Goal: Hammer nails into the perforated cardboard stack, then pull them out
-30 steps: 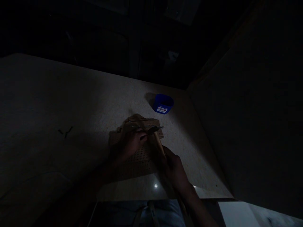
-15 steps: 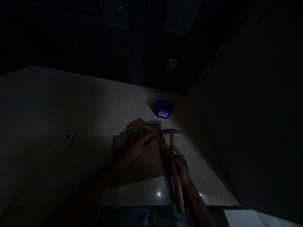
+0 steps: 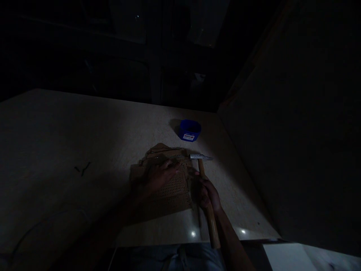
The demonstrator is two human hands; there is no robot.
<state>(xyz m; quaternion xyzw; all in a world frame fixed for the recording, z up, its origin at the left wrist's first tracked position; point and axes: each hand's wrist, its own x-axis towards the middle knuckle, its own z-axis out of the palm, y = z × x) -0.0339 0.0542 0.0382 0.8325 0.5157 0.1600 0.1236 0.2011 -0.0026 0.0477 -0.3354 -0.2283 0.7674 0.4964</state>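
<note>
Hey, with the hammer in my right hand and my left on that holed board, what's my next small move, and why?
Probably bring the hammer left, over the top edge of the perforated board, near the fingertips of your left hand. Your right hand grips the handle, but the head lies off the board's upper right corner, over the table.

The left hand point(image 3: 160, 174) hides part of the brown perforated board point(image 3: 173, 189). The right hand point(image 3: 208, 194) hides the middle of the wooden-handled hammer point(image 3: 212, 226).
</note>
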